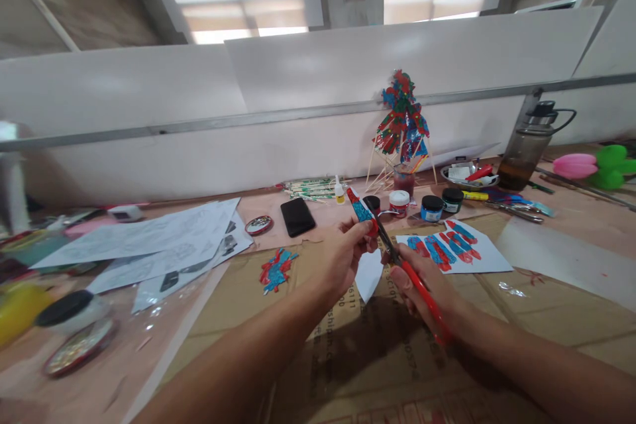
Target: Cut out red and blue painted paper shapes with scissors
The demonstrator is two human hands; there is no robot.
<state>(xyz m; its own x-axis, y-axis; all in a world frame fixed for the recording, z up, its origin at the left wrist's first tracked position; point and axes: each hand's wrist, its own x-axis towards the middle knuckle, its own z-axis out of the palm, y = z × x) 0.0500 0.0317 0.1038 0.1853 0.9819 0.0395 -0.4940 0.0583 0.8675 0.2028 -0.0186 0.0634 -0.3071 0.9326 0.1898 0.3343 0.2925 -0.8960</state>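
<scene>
Brown cardboard sheet (348,371) shields the table. Above it, left hand (342,255) pinches a red-and-blue painted paper cut-out (360,208) upright, meeting red-handled scissors (408,273) clasped in right hand (422,288) for trimming.

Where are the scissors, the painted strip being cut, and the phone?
scissors (420,291): head view, on the red handle.
painted strip (358,207): head view, on its blue and red middle.
phone (297,216): head view, on the centre of the black screen.
</scene>
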